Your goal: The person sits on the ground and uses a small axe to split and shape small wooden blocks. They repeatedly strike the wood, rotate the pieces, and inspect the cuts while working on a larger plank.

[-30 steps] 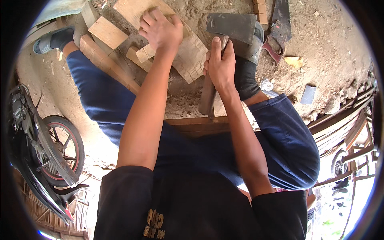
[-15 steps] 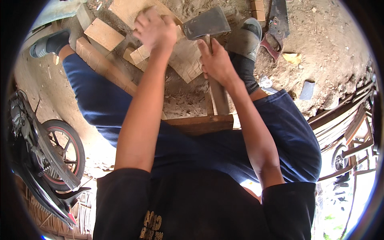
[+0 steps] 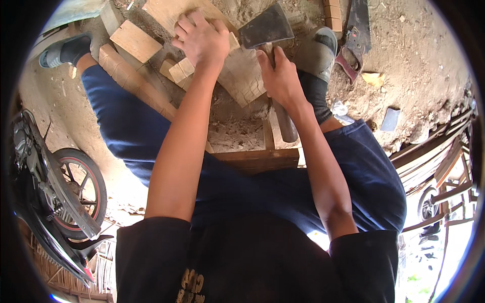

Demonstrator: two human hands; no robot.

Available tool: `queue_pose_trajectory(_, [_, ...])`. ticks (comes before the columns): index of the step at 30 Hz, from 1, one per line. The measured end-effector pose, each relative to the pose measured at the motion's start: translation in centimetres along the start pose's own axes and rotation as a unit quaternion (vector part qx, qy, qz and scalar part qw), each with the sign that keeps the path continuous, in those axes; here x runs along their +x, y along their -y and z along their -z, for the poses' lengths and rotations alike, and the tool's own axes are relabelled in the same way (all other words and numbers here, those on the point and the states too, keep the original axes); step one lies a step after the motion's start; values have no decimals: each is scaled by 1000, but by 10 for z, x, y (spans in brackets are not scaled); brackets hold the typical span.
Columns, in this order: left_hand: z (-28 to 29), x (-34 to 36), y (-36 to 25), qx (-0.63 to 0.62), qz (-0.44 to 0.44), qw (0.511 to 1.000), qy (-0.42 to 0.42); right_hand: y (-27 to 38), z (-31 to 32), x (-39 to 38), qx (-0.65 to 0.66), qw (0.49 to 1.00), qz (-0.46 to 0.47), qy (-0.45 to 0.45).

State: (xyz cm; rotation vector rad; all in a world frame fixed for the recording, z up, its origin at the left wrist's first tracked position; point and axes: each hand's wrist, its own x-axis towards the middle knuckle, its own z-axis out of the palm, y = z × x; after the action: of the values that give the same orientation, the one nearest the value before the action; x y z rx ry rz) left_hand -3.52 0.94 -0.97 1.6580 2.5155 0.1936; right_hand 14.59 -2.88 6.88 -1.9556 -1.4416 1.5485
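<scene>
Right grip: my right hand [image 3: 281,76] wrapped round the handle [image 3: 287,123] of the hatchet [image 3: 267,28].
Left grip: my left hand [image 3: 202,43] curled over a wooden strip [image 3: 181,70]; whether pinching, I cannot tell.
Hatchet head: just beside the strip's right end.

between left hand [image 3: 203,40] and right hand [image 3: 283,76] we have narrow gap over pale flat wooden board [image 3: 241,76]; dark broad-bladed metal hatchet [image 3: 267,28] crowds its far end. grey-shod right foot [image 3: 314,56] bars way rightward; past red-handled saw [image 3: 357,35], brown dirt floor [image 3: 419,60] leaves us room. segmented brown wooden strip [image 3: 129,78] hems left side.
</scene>
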Motion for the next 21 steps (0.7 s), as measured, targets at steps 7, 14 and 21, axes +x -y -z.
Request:
queue_pose_trajectory(7, [6, -2, -11, 28, 15, 997, -74, 15, 4, -3, 143, 987, -35, -62])
queue_pose_trajectory(14, [2, 1, 2, -45, 31, 999, -3, -12, 5, 4, -30, 998, 51, -27])
queue_pose_trajectory(21, [11, -2, -18, 11, 41, 999, -31, -17, -2, 1, -76, 993, 81, -27])
